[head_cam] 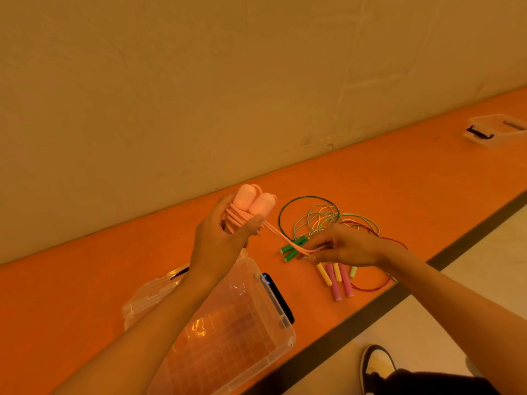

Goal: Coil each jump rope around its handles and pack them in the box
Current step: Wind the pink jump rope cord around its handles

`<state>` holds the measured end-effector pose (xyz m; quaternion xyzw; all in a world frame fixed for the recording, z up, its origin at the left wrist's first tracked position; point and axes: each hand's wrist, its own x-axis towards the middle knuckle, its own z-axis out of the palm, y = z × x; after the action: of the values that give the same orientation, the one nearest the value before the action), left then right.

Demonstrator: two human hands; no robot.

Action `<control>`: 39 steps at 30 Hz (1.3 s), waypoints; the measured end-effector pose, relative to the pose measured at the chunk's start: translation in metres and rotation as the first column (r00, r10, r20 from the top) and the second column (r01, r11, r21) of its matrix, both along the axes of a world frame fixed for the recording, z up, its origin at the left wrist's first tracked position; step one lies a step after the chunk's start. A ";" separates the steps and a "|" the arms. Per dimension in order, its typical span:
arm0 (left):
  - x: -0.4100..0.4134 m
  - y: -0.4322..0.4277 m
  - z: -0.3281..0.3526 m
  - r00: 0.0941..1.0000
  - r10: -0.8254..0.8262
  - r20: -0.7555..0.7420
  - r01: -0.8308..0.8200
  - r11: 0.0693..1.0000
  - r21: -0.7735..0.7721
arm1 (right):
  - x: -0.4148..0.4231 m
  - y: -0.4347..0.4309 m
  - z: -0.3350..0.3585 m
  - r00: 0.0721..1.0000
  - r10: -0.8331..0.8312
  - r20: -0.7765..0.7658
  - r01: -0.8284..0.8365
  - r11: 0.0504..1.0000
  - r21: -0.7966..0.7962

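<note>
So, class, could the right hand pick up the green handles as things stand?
Probably not yet: the right hand is pinching the pink rope. The green handles lie uncovered close by, so after letting go, likely yes.

Dim, warm orange-yellow cast — soft focus throughout; wide-angle bending at the edges; faint glare on the clear box [273, 342]

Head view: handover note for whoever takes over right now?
Left hand grips the pink handles, pink rope partly coiled round them. Right hand pinches its loose loop.
Clear box is open under the left forearm; no rope shows in it.
Done: pink coil mostly wound.
Left: finish it, box it, then the green-handled rope and the yellow and pink handled ropes tangled on the orange surface.
</note>
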<state>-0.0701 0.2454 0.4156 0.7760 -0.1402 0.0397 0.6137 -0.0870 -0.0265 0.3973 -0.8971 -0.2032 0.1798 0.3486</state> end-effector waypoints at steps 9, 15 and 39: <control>0.009 0.007 -0.006 0.985 0.146 0.097 -0.158 0.978 0.137 | -0.010 0.036 0.028 0.922 0.164 0.350 -0.125 0.983 -0.131; 0.009 0.006 -0.016 0.992 0.014 0.129 -0.063 0.922 0.383 | -0.023 0.051 0.053 0.683 0.266 0.681 -0.066 0.950 -0.305; -0.016 -0.020 -0.011 0.885 -0.459 0.083 0.220 0.569 0.792 | -0.004 0.029 0.058 0.862 -0.023 0.507 0.000 0.999 0.044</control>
<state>-0.0865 0.2256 0.4048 0.9045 -0.3766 -0.0340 0.1972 -0.0911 0.0028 0.4549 -0.9063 -0.2863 -0.0690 0.3030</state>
